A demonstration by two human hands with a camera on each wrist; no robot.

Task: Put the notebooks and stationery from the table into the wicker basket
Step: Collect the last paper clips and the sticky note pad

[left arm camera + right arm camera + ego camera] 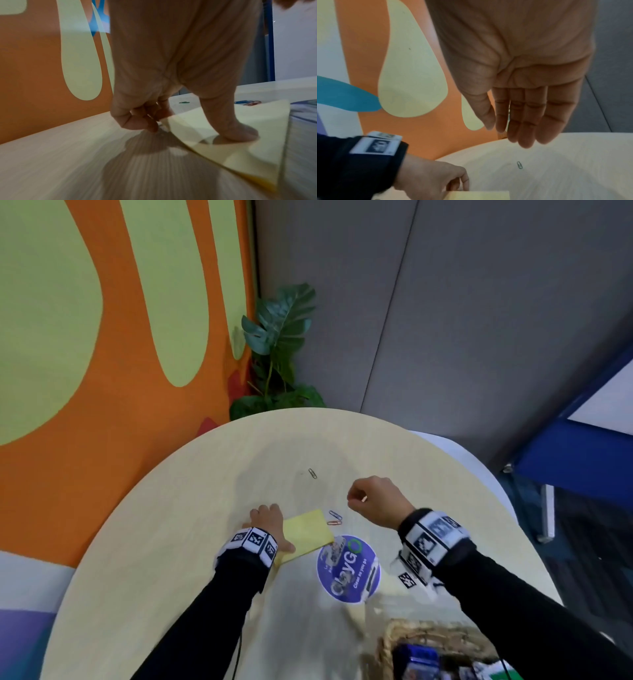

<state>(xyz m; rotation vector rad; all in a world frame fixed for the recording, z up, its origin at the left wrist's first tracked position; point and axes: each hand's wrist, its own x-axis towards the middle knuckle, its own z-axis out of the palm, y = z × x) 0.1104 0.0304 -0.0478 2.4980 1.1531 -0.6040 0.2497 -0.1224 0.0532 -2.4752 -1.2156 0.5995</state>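
Lying loose: three paperclips [312, 473] (one pad [308, 534])

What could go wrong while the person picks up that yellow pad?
1. The left hand holds the yellow pad only by a lifted corner, thumb on top, so it might slip or bend.
2. The blue and orange paper clips lie right beside the pad; sliding it could scatter them.
3. The lone paper clip lies farthest from the wicker basket and is easily forgotten.

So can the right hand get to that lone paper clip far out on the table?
Probably yes: the right hand hovers just short of the paper clip, and only bare table lies between them.
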